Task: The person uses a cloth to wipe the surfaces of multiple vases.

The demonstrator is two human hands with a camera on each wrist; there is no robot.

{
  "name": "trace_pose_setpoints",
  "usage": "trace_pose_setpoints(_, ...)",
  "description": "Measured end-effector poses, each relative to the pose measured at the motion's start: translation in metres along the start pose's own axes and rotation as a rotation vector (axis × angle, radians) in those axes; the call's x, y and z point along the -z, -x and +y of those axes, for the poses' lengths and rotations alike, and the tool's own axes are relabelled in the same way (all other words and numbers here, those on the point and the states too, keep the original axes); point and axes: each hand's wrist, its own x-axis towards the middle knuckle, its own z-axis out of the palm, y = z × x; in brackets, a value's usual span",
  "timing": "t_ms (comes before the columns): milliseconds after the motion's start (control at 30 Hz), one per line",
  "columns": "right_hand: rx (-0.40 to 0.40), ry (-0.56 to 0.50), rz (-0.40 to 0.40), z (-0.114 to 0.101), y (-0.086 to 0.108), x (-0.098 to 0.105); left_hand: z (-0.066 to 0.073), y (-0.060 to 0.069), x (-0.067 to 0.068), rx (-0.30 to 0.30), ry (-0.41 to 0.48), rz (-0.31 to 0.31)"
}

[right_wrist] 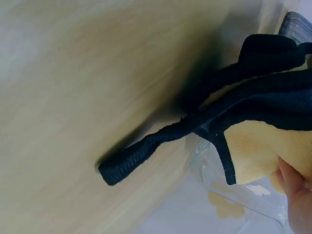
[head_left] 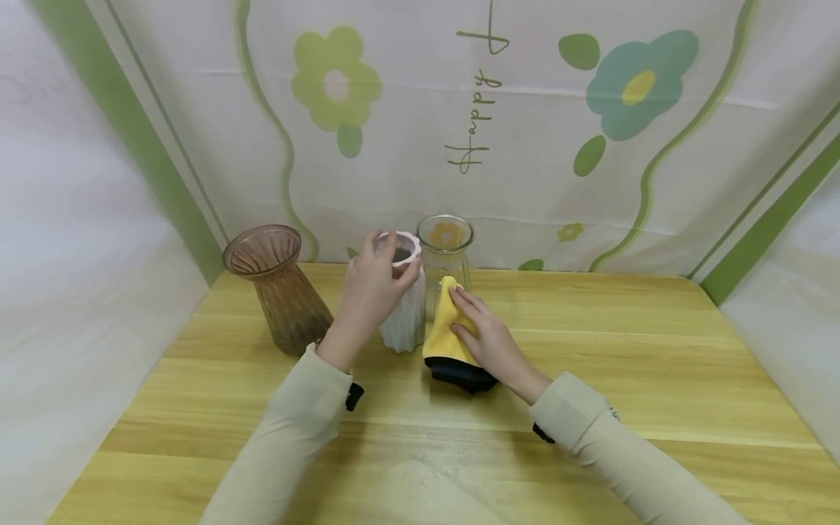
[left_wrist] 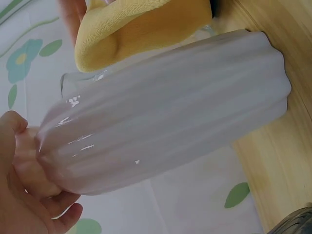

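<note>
On the wooden table [head_left: 623,350]: a white vase [head_left: 403,317] with fluted sides, resting on its base between a brown vase and a clear glass vase.
Left hand [head_left: 370,284]: at the mouth of the white vase, thumb and bent fingers pinching its rim.
Right hand [head_left: 492,339]: gripping a yellow cloth [head_left: 449,332] between thumb and fingers, the fingers laid over its upper part.
Yellow cloth: bunched and upright in front of the clear glass vase, just right of the white one (whether it touches either, I cannot tell), with black edging below the hand.
Clear glass vase [head_left: 453,266]: just beside the white vase, toward the back edge, partly hidden by the cloth.
Brown vase [head_left: 285,299]: ribbed, flared at the mouth, on the left, its base partly behind the left wrist.
Backdrop [head_left: 525,182]: pale, printed with flowers, leaves and "Happy" turned sideways.
Sleeves [head_left: 289,423]: pale, on both forearms.
</note>
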Motion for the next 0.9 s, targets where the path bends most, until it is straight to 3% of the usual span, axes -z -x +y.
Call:
trace_pose_setpoints(100, -0.004, -0.005, 0.003, 0.001, 0.0, 0.001, 0.002, -0.001, -0.002, 0.041, -0.012, 0.006)
trace_pose_setpoints(200, -0.004, -0.011, 0.009, 0.001, 0.0, 0.002, 0.002, -0.001, -0.004, 0.043, -0.003, 0.024)
trace_pose_setpoints(367, -0.003, -0.021, 0.02, 0.001, 0.002, 0.004, 0.0, -0.001, -0.006, 0.009, 0.033, 0.068)
trace_pose_setpoints(667, -0.001, -0.029, 0.025, 0.003, 0.003, 0.004, -0.011, -0.006, -0.009, -0.058, -0.025, 0.175)
trace_pose_setpoints(900, 0.0, -0.022, 0.026, 0.005, 0.003, 0.003, -0.018, -0.014, -0.01, -0.081, -0.028, 0.209)
